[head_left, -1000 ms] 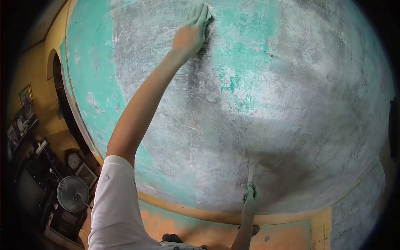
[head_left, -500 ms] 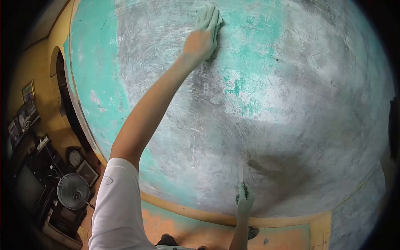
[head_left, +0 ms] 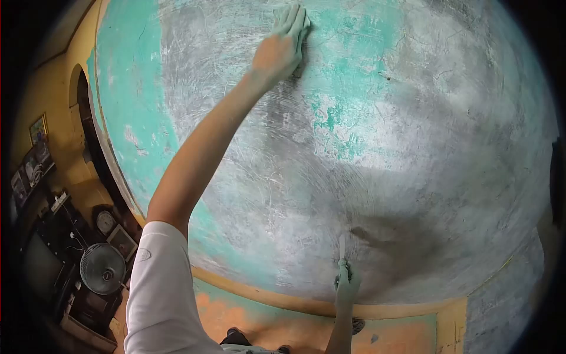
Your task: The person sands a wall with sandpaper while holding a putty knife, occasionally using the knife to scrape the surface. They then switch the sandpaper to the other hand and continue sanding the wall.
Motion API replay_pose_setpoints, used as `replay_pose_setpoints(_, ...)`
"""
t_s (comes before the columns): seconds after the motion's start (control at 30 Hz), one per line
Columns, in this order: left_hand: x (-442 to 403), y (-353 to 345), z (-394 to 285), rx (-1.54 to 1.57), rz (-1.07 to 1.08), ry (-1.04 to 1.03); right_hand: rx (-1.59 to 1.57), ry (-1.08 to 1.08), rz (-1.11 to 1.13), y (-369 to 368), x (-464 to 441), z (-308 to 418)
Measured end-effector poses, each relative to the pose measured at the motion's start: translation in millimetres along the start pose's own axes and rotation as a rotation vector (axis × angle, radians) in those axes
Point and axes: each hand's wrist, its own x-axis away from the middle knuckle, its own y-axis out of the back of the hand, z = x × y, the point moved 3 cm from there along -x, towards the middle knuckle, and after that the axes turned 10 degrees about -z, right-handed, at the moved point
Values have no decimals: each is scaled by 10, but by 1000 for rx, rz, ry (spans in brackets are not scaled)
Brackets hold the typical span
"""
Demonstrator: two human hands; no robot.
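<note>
A: What change was noted over the last second?

B: Only a slight one. The left hand (head_left: 283, 45) has been shifted a little rightward over the wall (head_left: 247, 194), near the teal patch (head_left: 356, 53). The right hand (head_left: 346, 284) has been drawn slightly left.

A: State of grip?

B: On the left, a pale pad (head_left: 307, 23) is grasped under flattened fingers, against the upper wall; its material cannot be told. On the right, a thin flat blade (head_left: 342, 245) is clasped, pointed upward before the lower wall. Whether the wall is touched by it cannot be told; a shadow (head_left: 401, 239) is cast to the right.

A: Bearing on the work?

B: Rubbing by the pad is inferred, the blade being kept aside. No difference in the paint could be made out, so progress is judged small.
</note>
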Motion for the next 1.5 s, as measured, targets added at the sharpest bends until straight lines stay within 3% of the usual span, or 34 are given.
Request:
replay_pose_setpoints(0.07,263,77,-121,-20,-53,-72,4,6,12,28,29,-43)
replay_pose_setpoints(0.13,239,163,-153,-18,52,-27,17,-15,42,33,71,-2)
replay_pose_setpoints(0.4,-404,-61,18,-31,205,91,-45,-36,-13,65,-4,59)
replay_pose_setpoints(0.5,-123,133,-219,109,124,130,-63,-29,-21,116,9,112)
replay_pose_setpoints(0.6,328,170,-322,43,-27,9,-88,-81,-20,171,51,55)
replay_pose_setpoints(0.7,290,188,-267,-16,166,56,-68,-64,-13,187,15,48)
replay_pose_setpoints(0.73,161,150,-215,-9,69,0,-62,-31,-17,166,12,52)
replay_pose_setpoints(0.83,-406,48,-54,-24,331,164,-30,2,-18,166,-22,92)
replay_pose_setpoints(0.93,-604,82,-79,178,167,187,-32,-9,-12,191,-19,115)
replay_pose_setpoints(1.03,-317,68,-143,25,285,218,-29,-49,-11,223,21,74)
replay_pose_setpoints(1.07,-129,2,-114,46,135,127,-26,-66,-15,228,40,50)
replay_pose_setpoints(1.2,247,204,-204,87,172,82,-74,-100,-4,240,67,-34)
replay_pose_setpoints(1.33,-64,137,121,43,-9,10,-10,-78,2,287,-11,-213)
replay_pose_setpoints(1.43,-560,188,307,-11,448,313,2,-58,-20,286,-49,-193)
replay_pose_setpoints(1.5,-631,312,179,104,400,417,-24,-71,-31,258,-42,-179)
